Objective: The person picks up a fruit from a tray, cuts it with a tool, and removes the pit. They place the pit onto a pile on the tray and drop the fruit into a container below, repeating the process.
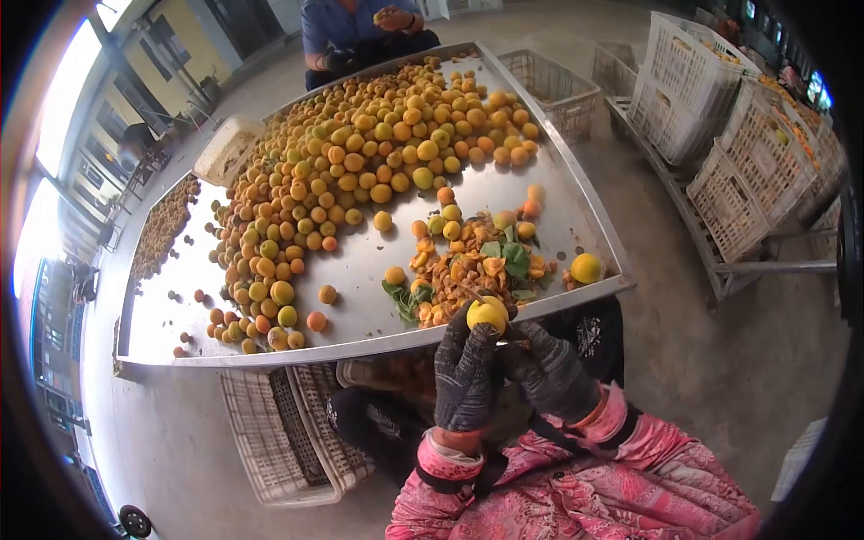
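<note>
In my left hand (463,382), in a dark grey knit glove, a yellow apricot (488,314) is gripped by the fingers, just over the near edge of the metal table. My right hand (551,371), gloved the same way, is closed against the lower right side of that fruit. Whatever its fingertips hold is hidden. Right beyond both hands lies a heap of split, browned apricot pieces (454,281) with green leaves (515,258) among them. A larger yellow fruit (586,267) rests near the table's right corner.
Whole apricots (360,148) cover much of the raised-rim metal table (382,301). Small brown pits (162,229) lie at its left. A co-worker (360,31) sits across. White crates (756,184) stand on a cart at right; another crate (279,432) is below the table.
</note>
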A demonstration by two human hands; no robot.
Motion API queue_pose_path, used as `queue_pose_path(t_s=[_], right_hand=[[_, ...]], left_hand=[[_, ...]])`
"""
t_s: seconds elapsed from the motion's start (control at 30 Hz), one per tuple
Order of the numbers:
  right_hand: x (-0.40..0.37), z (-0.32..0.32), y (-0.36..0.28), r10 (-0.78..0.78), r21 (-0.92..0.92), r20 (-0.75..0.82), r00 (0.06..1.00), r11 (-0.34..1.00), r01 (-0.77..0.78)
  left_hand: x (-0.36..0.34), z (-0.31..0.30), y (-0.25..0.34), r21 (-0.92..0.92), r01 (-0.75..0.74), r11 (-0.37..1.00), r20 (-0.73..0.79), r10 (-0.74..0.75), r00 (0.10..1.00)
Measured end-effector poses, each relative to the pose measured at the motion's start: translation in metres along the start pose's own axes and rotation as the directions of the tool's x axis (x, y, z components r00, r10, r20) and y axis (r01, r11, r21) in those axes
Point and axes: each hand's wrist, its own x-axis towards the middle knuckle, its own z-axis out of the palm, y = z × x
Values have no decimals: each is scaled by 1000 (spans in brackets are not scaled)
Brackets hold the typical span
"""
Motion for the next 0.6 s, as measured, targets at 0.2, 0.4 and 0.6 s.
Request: queue_pose_path(t_s=[0.2, 0.4, 0.6], right_hand=[[17, -37, -18, 40, -73, 234, 971, 997, -24], [8, -4, -4, -2, -14, 71, 997, 1000, 3], [2, -21, 10, 80, -10, 148, 986, 997, -79]], left_hand=[[9, -13, 34, 132, 4, 991, 313, -45, 949], [2, 7, -1, -80, -94, 992, 59, 99, 993], [9, -8, 14, 64, 39, 997, 166, -49, 985]])
